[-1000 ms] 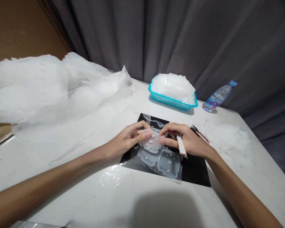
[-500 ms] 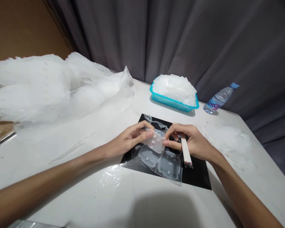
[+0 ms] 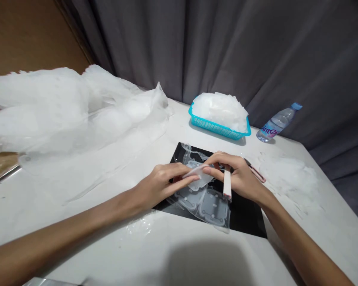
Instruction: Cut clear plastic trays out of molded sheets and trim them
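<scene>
My left hand [image 3: 164, 181] pinches a small translucent plastic piece [image 3: 200, 178] between thumb and fingers, at its left side. On the other side, the thumb and fingers of my right hand [image 3: 231, 171] grip the same piece, which is tilted nearly edge-on. A flat white stick [image 3: 227, 184] with a reddish lower end is also held in my right hand, passing between its fingers. Below both hands, clear moulded plastic sheets [image 3: 213, 207] with rounded panels lie on a black mat [image 3: 247, 220].
A blue basket [image 3: 217, 129] heaped with white translucent pieces stands behind the mat. Right of it leans a water bottle [image 3: 277, 124]. Large bags of white material [image 3: 56, 111] fill the left. A slim pinkish tool [image 3: 258, 174] and plastic scraps [image 3: 292, 178] lie at right.
The plastic piece has turned from facing me to nearly edge-on. My left hand has lowered slightly with its fingers straighter. The pinkish tool beside my right hand now shows.
</scene>
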A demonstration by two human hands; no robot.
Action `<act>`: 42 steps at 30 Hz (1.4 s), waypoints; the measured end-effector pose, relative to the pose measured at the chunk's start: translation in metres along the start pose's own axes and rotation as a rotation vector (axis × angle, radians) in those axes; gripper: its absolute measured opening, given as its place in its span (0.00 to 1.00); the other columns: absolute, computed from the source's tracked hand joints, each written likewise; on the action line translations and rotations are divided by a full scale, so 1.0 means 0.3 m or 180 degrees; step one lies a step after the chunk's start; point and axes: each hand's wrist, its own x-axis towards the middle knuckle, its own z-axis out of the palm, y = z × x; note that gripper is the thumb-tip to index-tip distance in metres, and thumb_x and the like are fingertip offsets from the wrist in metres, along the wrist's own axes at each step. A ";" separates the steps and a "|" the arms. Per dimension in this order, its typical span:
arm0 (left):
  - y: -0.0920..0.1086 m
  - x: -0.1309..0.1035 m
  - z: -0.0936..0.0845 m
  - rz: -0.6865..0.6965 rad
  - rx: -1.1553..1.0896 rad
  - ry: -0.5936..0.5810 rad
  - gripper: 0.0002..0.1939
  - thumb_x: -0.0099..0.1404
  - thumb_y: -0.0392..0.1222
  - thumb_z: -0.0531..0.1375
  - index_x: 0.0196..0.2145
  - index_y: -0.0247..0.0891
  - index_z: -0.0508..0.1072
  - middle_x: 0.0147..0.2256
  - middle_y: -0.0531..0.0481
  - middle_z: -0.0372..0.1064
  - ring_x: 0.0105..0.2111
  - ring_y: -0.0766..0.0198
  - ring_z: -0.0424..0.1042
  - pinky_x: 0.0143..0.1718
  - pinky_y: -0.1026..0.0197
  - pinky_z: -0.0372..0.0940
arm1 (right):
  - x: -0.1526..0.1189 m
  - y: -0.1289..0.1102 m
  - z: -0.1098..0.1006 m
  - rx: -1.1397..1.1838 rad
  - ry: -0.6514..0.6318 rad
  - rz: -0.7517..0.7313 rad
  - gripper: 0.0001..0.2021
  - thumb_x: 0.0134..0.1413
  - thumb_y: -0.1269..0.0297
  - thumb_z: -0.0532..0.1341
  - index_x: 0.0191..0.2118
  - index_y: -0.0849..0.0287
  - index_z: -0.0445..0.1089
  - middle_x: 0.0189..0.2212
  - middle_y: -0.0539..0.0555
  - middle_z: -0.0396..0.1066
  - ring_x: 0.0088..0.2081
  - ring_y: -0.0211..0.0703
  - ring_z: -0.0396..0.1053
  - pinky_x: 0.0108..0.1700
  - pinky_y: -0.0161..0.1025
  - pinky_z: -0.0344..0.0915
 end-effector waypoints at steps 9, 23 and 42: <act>-0.005 0.000 -0.021 0.0299 0.0165 0.0159 0.11 0.76 0.43 0.59 0.43 0.38 0.80 0.32 0.48 0.74 0.30 0.63 0.71 0.34 0.61 0.65 | -0.006 0.001 -0.030 -0.0091 -0.0152 -0.0005 0.08 0.66 0.58 0.65 0.39 0.55 0.79 0.36 0.54 0.77 0.38 0.45 0.70 0.44 0.45 0.67; 0.000 0.002 -0.004 -0.0340 -0.0469 0.0104 0.11 0.73 0.48 0.64 0.39 0.37 0.79 0.32 0.52 0.76 0.31 0.66 0.71 0.34 0.64 0.65 | -0.025 0.032 -0.008 0.0418 -0.0158 0.0394 0.08 0.67 0.58 0.64 0.44 0.56 0.70 0.33 0.49 0.69 0.30 0.38 0.62 0.34 0.37 0.62; -0.009 0.007 -0.019 0.0666 0.0475 0.0506 0.05 0.75 0.40 0.62 0.42 0.36 0.75 0.35 0.50 0.77 0.32 0.66 0.76 0.35 0.63 0.70 | -0.032 0.013 -0.009 0.0061 0.0235 0.0077 0.05 0.62 0.63 0.68 0.42 0.55 0.75 0.36 0.52 0.74 0.31 0.39 0.62 0.33 0.39 0.60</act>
